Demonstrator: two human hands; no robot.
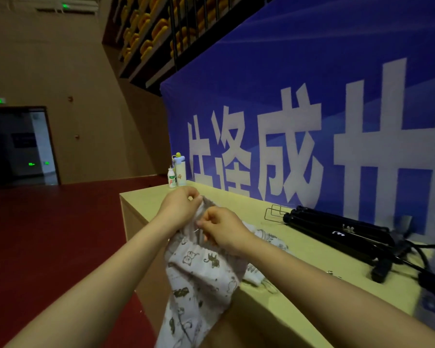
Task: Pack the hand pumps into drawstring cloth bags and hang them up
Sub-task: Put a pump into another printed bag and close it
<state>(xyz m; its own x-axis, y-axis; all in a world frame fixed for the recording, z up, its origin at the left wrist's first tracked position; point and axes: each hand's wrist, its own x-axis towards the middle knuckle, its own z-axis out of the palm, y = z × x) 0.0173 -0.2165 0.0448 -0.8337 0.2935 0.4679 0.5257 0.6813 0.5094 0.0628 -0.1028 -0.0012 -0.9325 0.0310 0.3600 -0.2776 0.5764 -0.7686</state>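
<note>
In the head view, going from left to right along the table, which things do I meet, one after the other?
In order: small white bottle → taller bottle → right hand, pinching the cloth bag → wire rack → black hand pumps → black cables.

Can't see inside the drawstring cloth bag (pixel 201 272) or below its cropped bottom. Can't really make out those blurry hand pumps (pixel 337 229) either.

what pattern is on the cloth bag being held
The cloth bag is white with small animal prints; head view.
</note>
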